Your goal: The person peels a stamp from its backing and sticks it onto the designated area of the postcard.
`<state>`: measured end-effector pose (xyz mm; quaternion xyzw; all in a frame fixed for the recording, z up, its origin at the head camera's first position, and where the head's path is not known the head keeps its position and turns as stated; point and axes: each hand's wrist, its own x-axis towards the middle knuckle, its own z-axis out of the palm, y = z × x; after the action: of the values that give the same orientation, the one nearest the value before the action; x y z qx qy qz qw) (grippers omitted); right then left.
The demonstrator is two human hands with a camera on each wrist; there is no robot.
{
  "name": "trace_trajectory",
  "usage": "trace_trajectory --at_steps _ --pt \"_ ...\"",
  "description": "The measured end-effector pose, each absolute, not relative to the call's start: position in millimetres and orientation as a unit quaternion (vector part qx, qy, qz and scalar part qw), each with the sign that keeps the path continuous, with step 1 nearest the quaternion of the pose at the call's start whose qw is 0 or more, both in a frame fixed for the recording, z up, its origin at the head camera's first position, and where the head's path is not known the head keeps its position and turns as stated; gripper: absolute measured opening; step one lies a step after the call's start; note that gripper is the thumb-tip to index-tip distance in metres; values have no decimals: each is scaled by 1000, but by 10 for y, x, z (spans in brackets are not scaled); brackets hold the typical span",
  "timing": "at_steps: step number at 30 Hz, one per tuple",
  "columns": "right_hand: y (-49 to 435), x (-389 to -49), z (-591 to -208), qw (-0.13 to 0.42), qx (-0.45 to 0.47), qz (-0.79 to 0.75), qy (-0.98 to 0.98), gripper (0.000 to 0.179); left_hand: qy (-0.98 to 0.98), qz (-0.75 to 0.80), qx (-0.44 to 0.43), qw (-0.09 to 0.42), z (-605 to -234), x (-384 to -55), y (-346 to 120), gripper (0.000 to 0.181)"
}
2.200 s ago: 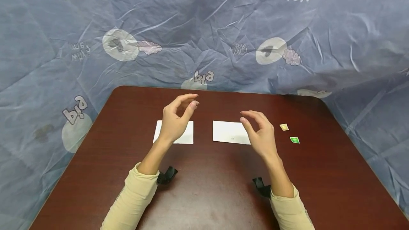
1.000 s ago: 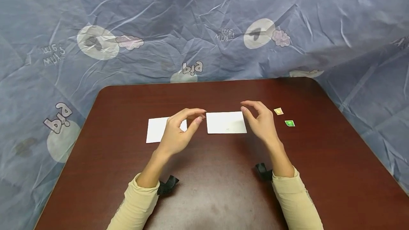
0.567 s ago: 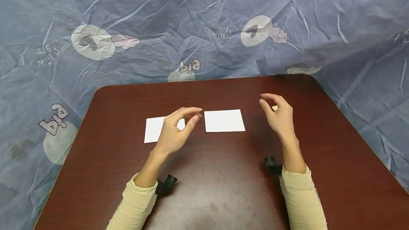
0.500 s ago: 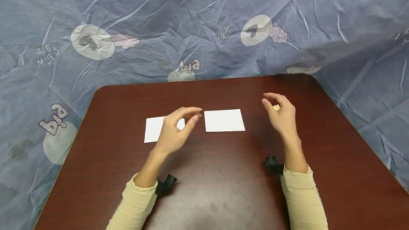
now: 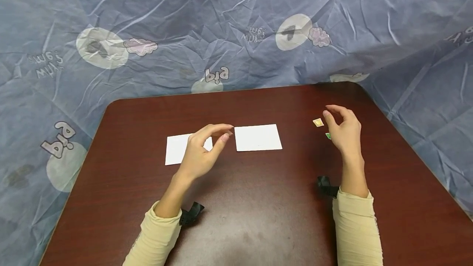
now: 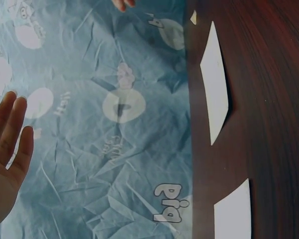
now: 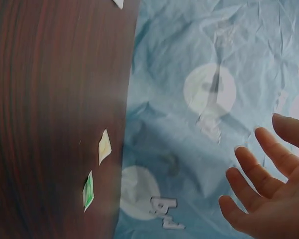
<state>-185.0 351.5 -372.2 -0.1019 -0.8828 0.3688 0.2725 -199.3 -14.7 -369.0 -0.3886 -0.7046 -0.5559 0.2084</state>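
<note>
My left hand (image 5: 199, 151) hovers with relaxed, gently bent fingers over a white paper card (image 5: 175, 150), covering part of it. Just right of those fingertips lies a second white card (image 5: 258, 138), flat on the table. Over the table's right side hangs my right hand (image 5: 345, 130), fingers loosely bent and holding nothing. Beside it are two small stamp-like pieces, one yellow (image 5: 318, 122) and one green (image 5: 328, 136); the green one is partly hidden behind the hand in the head view. Both pieces show whole in the right wrist view, the green one (image 7: 88, 191) nearer the bottom.
A dark red-brown wooden table (image 5: 251, 200) carries everything. Behind it hangs a crumpled blue-grey cloth (image 5: 177, 19) with printed cartoon shapes. Black straps with mounts (image 5: 192, 213) sit at both wrists, by the cream sleeves.
My right hand has moved right, from the second white card past the yellow piece, and uncovered it. The left hand stays nearly still lately. The head view has shifted slightly.
</note>
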Motion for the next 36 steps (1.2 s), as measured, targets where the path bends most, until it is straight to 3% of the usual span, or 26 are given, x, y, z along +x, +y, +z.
trace_trajectory --at_steps 7,19,31,36 --pt "3731 -1844 -3791 240 -162 350 -891 36 -705 -553 -395 201 -3636 -1931 -138 22" --pt "3933 -1880 -4016 135 -284 336 -888 41 -688 -576 -396 195 -3644 -1943 -116 22" --pt "4088 -1913 -4167 0 -318 313 -895 54 -691 -581 -388 188 -3637 -1964 -132 20" --pt "4076 -1955 -4173 -28 -322 288 -902 54 -689 -581 -390 187 -3629 -1974 -142 20"
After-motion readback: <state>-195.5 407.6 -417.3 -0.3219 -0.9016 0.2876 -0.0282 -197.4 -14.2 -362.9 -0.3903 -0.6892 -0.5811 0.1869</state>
